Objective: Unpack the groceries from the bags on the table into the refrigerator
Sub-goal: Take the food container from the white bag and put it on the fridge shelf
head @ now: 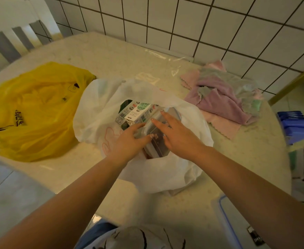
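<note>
White bag (101,105) — both hands (129,141) (176,135) on clear container (154,139)

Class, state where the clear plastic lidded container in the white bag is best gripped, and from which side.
Grip the clear plastic lidded container by its two long edges, from above through the white plastic bag's open mouth. It lies tilted on top, with cartons crowding its far end.

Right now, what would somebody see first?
Probably the two hands, left hand and right hand, meeting on a clear plastic container inside the open white bag mid-table. Next, the bright yellow bag lying crumpled to its left, and the pink cloths piled by the tiled wall.
</note>
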### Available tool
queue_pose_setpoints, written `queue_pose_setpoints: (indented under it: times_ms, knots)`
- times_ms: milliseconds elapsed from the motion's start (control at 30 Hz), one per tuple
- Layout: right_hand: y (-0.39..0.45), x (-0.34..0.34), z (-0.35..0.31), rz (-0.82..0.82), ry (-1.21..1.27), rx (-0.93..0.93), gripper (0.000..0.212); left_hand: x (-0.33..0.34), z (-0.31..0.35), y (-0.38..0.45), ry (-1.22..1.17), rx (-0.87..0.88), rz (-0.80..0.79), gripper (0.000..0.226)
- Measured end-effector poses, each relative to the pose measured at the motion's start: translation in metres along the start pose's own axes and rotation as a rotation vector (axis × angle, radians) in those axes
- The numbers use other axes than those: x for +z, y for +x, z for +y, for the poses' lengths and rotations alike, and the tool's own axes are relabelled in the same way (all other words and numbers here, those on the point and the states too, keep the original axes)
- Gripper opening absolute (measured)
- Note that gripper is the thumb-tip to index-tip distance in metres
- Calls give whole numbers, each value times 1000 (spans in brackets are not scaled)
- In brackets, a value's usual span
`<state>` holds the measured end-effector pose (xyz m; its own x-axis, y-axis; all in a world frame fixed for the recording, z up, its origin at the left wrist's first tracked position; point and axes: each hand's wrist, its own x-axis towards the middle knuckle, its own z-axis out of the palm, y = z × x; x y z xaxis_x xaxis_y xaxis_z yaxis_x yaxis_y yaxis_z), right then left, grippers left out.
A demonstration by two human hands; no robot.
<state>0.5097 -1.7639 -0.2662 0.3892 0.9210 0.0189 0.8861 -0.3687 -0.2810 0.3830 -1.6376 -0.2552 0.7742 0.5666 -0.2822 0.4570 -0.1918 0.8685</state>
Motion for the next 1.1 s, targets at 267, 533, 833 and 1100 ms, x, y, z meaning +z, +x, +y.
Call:
queue_pose_setpoints:
  times_ms: [267,533,833,1100]
  knots:
    - [6,-9,-22,55,339,191,56,-33,9,2,-290,-177,5,38]
    - [11,-25,-71,324,609,411,78,-84,12,-23,-675,-205,164,32]
    - [75,-42,-185,30,1613,402,70,-193,-7,-80,-1014,9,311,27]
    - [115,-23,-373,-132,1573,67,69,-332,-84,-166,-1136,153,499,40]
